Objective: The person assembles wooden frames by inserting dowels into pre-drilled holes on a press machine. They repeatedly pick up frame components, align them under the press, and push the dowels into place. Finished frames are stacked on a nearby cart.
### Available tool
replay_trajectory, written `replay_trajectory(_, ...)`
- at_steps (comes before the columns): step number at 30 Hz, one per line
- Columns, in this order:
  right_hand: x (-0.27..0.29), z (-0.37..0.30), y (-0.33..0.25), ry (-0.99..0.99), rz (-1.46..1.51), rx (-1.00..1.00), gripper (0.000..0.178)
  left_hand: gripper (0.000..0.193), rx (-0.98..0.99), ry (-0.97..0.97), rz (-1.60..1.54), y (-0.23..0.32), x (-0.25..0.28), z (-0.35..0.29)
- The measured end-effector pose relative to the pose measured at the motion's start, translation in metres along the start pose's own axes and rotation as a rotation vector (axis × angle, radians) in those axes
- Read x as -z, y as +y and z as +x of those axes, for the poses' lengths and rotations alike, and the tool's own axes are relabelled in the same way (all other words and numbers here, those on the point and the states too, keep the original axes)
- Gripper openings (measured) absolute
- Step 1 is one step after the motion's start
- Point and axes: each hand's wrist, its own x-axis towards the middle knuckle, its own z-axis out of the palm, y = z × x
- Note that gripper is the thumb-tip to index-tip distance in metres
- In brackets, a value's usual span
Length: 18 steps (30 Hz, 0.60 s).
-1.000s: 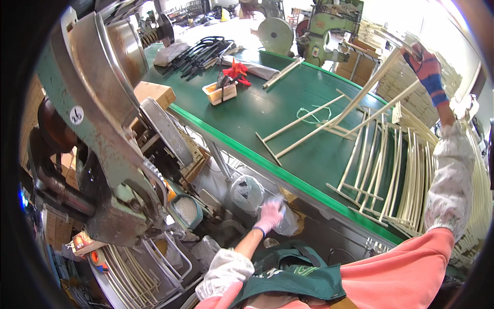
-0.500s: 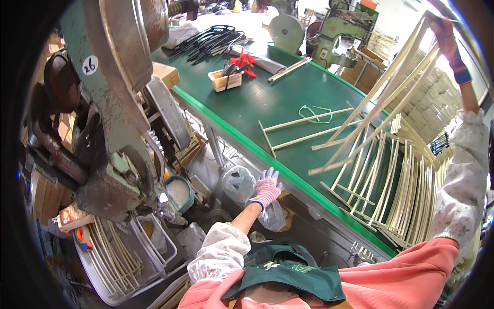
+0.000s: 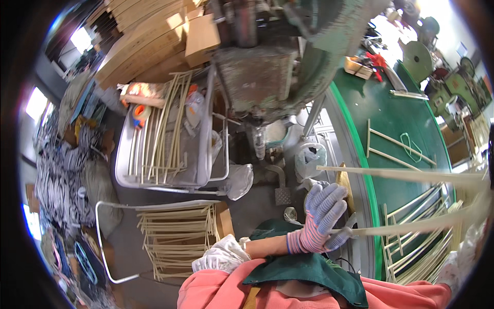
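Two long, pale-cream rods [image 3: 401,174] are extended left-to-right, mostly right of the pink-and-grey-gloved left hand [image 3: 321,219], its fingers [image 3: 329,206] spread wide; the right hand is unseen.

"What is seen at twelve o'clock?"
"A worn metal press [image 3: 257,77], flanked by a cardboard box [image 3: 202,41] at eleven."
"And at two?"
"A small tan box [image 3: 357,70] and a crumpled red item [image 3: 379,60] are carried by the green worktop [image 3: 370,100]."
"At nine?"
"Grey bundles [image 3: 59,177] are heaped."
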Motion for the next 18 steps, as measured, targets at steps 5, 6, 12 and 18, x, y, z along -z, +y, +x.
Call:
replay_trajectory(5, -0.036, 0.052, -0.055, -0.076, 0.304, 0.151, 0.048, 0.077, 0.139, 0.159, -0.037, 0.017, 0.029, 0.018)
replay_trajectory(6, -0.05, 0.061, -0.061, -0.104, 0.297, 0.194, 0.048, 0.08, 0.182, 0.184, -0.148, 0.022, 0.03, 0.019)
replay_trajectory(12, -0.181, 0.09, -0.106, -0.329, 0.743, 0.076, 0.016, 0.034, 0.842, 0.469, -0.91, 0.003, 0.035, 0.01)
replay_trajectory(18, -0.299, 0.077, -0.134, -0.649, 1.682, -0.549, 0.021, 0.024, 1.06, 0.633, -0.824, -0.107, 0.031, -0.025)
